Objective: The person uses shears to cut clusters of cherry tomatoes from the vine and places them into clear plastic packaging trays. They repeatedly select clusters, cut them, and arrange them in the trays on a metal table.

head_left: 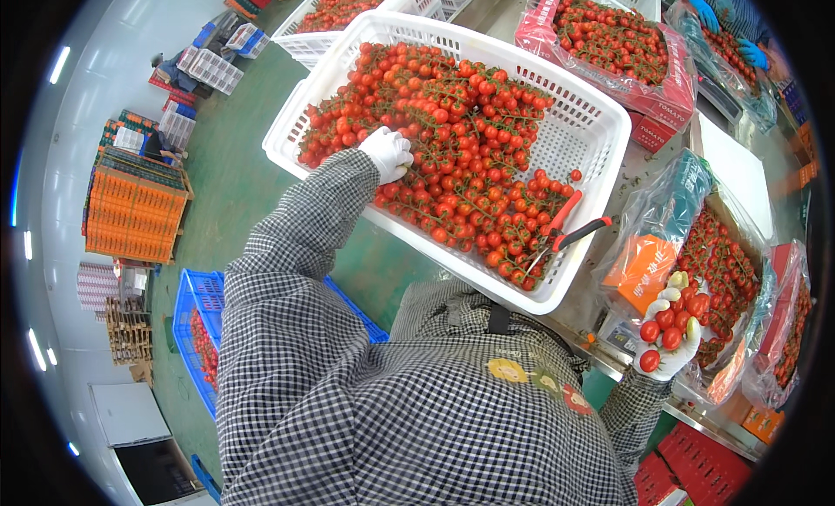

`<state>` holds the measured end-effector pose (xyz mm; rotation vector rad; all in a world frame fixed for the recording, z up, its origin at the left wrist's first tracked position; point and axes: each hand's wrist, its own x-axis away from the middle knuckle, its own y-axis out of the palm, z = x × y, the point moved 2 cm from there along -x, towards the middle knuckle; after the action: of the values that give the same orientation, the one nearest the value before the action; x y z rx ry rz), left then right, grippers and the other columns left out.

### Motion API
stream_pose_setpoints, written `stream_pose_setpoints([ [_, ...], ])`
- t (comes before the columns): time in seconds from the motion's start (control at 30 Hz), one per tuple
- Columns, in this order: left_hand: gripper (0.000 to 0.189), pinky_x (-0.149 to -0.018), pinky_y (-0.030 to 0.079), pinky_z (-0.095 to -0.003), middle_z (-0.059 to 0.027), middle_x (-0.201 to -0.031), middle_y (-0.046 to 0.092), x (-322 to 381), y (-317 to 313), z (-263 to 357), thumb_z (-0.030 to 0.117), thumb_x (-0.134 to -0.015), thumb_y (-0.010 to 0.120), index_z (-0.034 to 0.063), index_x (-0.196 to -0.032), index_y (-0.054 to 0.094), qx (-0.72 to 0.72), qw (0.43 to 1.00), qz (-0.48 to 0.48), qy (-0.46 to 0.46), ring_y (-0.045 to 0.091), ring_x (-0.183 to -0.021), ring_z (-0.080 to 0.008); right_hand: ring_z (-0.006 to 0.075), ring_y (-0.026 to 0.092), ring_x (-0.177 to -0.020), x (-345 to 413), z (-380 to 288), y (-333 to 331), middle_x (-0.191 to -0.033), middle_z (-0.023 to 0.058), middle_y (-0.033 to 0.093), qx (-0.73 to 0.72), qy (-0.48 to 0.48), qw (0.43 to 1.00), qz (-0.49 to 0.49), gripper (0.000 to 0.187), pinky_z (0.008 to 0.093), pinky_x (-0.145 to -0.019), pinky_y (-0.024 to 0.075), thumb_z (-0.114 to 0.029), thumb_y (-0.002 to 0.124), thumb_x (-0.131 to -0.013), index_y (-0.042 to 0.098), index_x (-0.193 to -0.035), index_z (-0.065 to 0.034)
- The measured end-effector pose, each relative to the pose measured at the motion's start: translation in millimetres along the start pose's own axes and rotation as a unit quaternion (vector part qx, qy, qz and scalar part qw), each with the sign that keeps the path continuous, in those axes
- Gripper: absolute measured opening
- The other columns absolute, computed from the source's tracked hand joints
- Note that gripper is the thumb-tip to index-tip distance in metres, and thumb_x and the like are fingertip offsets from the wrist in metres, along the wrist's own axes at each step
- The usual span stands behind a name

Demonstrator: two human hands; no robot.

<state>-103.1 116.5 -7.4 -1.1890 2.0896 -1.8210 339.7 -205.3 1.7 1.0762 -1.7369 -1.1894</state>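
Note:
My left hand (386, 155), in a white glove, reaches onto the vine cherry tomatoes (450, 141) heaped in a white perforated plastic basket (603, 124). Its fingers are bent; whether they grip a stem is hidden. In the same kind of glove, my right hand (668, 336) holds a cluster of cherry tomatoes (672, 320) at the near side of a plastic-lined box (652, 245) filled with more vine tomatoes. Red-and-black handled snips (561, 235) rest, blades apart, on the tomatoes and the basket's right side.
Beyond the basket stands a red tomato carton (678, 82). A co-worker's blue-gloved hands (704, 14) are at a bagged box, top right. A scale (616, 336) sits beside the lined box. Blue crates (202, 291) are on the floor at left, red crates (704, 460) at lower right.

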Motion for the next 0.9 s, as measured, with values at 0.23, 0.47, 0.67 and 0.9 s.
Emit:
stream_pose_setpoints([
  [0.23,0.018,-0.086,0.045,-0.0383,-0.0031,-0.089,0.061,39.1,-31.7,-14.9,0.009,-0.063,0.072,0.0084,-0.08,0.065,0.247,0.935,0.251,0.046,0.058,-0.092,-0.0238,0.0239,0.051,-0.11,4.8,-20.9,-15.7,-0.139,0.0169,0.041,-0.022,-0.024,0.999,0.004,0.067,0.0359,-0.091,0.0491,-0.011,0.061,-0.083,0.03,-0.14,0.0012],
  [0.47,0.051,-0.102,0.045,-0.0511,-0.0201,-0.128,0.056,59.3,-71.0,3.2,0.019,-0.086,0.063,-0.0037,-0.129,0.046,0.897,0.357,0.261,0.017,0.054,-0.12,-0.0337,0.0273,0.043,-0.129,1.8,-17.3,-14.8,-0.154,0.0127,0.026,-0.019,-0.005,1.0,-0.022,0.074,0.046,-0.104,0.0406,-0.026,0.06,-0.085,0.024,-0.147,-0.0075],
  [0.67,0.054,-0.101,0.04,-0.0613,-0.0226,-0.134,0.051,34.3,-91.3,58.7,0.021,-0.09,0.047,-0.0028,-0.137,0.038,0.961,0.16,0.224,-0.027,0.05,-0.123,-0.0389,0.0211,0.052,-0.086,8.4,24.2,2.0,-0.112,0.0122,0.056,-0.009,0.185,0.982,0.04,0.053,0.0329,-0.068,0.0474,-0.019,0.059,-0.079,0.046,-0.128,-0.0063],
  [0.9,0.061,-0.091,0.048,-0.0513,-0.01,-0.133,0.054,14.4,-108.2,114.6,0.049,-0.096,0.038,0.0117,-0.144,0.035,0.972,0.2,0.124,-0.027,0.057,-0.113,-0.028,0.0212,0.056,-0.08,9.4,-33.7,-2.4,-0.099,0.0099,0.059,0.149,0.004,0.983,0.109,0.045,0.0325,-0.069,0.05,-0.021,0.056,-0.084,0.05,-0.124,-0.0005],
])
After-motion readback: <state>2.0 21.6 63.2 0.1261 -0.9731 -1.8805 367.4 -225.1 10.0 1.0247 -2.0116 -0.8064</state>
